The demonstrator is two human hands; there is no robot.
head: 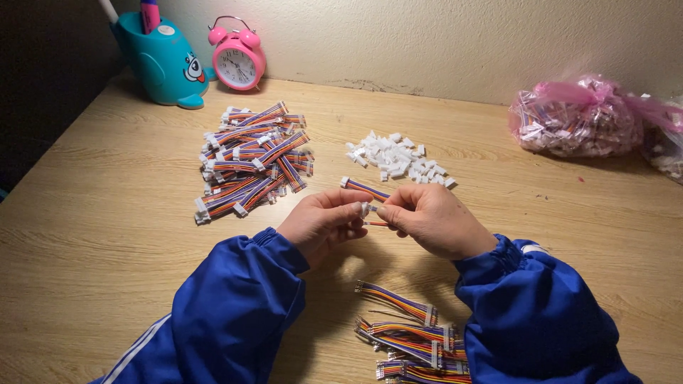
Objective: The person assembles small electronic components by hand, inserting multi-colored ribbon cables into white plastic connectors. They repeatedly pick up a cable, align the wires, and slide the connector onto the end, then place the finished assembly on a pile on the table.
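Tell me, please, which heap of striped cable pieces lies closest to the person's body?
The small heap of cables between the blue sleeves at the near table edge; the bigger cable pile lies farther away, by the pink alarm clock.

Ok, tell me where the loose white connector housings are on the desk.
In the head view, the pile of white connector housings lies just beyond the hands, between the heap of finished ribbon cables on the left and the pink bag on the right.

Bare table [107, 213] lies open left of the hands, while the cable pile [252, 160], white connectors [398, 158] and, seemingly, bagged parts [576, 119] crowd the far side.
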